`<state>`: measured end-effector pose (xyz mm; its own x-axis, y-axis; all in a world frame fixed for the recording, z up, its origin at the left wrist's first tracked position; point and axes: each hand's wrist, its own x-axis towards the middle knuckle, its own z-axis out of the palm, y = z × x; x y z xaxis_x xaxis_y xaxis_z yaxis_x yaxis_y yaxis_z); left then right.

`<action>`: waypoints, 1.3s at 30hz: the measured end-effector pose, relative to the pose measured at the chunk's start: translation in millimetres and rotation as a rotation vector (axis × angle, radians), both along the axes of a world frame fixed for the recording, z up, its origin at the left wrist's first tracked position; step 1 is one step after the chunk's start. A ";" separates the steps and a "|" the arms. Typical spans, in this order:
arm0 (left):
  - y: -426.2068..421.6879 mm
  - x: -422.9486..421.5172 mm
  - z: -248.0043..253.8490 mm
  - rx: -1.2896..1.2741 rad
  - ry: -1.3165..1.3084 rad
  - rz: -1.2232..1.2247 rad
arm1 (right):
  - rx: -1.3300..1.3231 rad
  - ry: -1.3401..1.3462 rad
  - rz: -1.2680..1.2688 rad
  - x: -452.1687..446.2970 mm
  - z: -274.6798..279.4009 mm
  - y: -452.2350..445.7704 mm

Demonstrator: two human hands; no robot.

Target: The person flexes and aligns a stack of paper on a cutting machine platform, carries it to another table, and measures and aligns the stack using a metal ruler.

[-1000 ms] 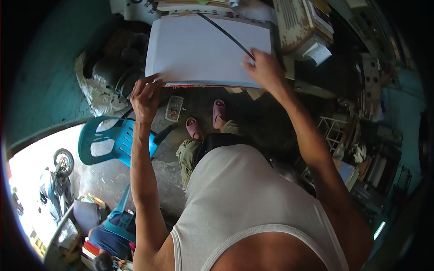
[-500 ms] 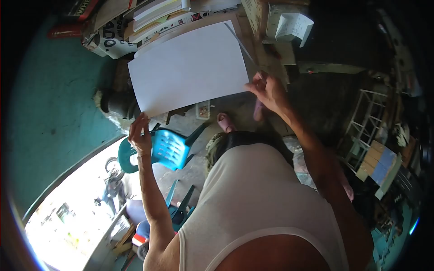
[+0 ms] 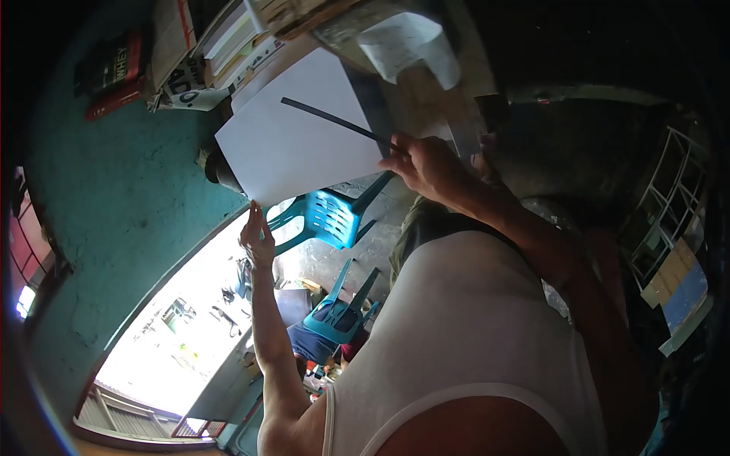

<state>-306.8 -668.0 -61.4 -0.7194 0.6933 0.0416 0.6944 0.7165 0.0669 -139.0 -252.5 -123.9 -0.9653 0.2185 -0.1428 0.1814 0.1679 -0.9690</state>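
Note:
A large white sheet (image 3: 296, 144) is held up between my two hands, tilted. My left hand (image 3: 257, 234) pinches its lower left corner with fingers pressed together. At the sheet's lower right corner, my right hand (image 3: 422, 166) is closed round the end of a thin dark strip (image 3: 331, 118). The strip lies slantwise across the upper right part of the sheet. Whether the fingers of my right hand also grip the sheet's corner is hard to make out.
Stacked papers and books (image 3: 232, 45) stand beyond the sheet, with a folded white paper (image 3: 411, 47) to their right. A blue plastic chair (image 3: 331, 216) is below the sheet. Another person (image 3: 312, 343) is near a second chair (image 3: 334, 318). A teal wall (image 3: 129, 220) runs along the left.
The view has turned towards the doorway on the left. The sheet has come off the stack and swung left with my hands. The dark strip now crosses over the sheet again.

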 end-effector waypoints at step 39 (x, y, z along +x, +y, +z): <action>179.4 26.7 156.1 1.196 -0.865 -0.428 | 0.565 0.325 -0.618 32.9 -11.1 -150.8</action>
<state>-280.1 -488.5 94.7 -0.5780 0.7145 0.3942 0.2743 -0.2849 0.9185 -106.1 -403.3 -135.0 -0.6262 0.6674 0.4031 0.1286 0.5984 -0.7908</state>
